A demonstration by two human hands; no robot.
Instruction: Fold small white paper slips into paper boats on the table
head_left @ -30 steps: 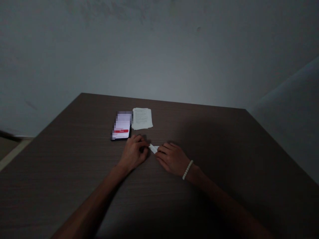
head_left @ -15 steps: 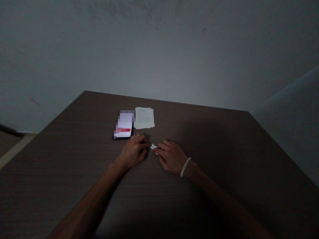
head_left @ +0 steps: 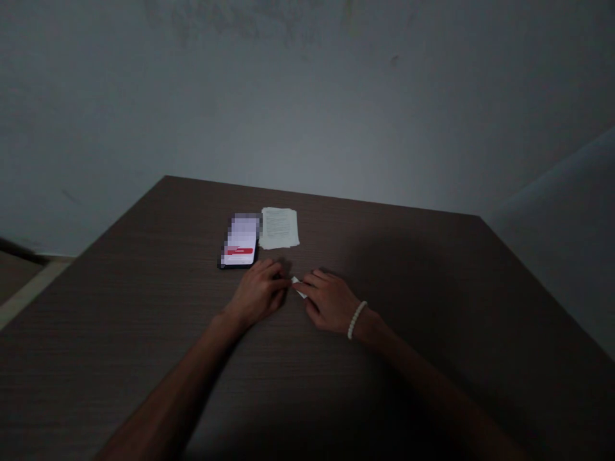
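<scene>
Between my hands lies a small piece of white paper (head_left: pixel 298 287), seemingly folded, low on the table top. My left hand (head_left: pixel 258 291) rests on the table with its fingers curled, the index fingertip at the paper's left end. From the other side my right hand (head_left: pixel 332 301), with a beaded bracelet (head_left: pixel 357 320) at the wrist, presses its index finger along the paper, thumb bent in below. Part of the paper is hidden under the right fingers.
Beyond my left hand lies a phone (head_left: pixel 243 240) with its screen lit, partly blurred. Touching its right side is a stack of printed paper sheets (head_left: pixel 279 228). The dark wooden table (head_left: pixel 408 384) ends at a grey wall (head_left: pixel 336 109).
My right index finger has shifted slightly left along the paper, and more of its lower edge shows. My left hand stays nearly still.
</scene>
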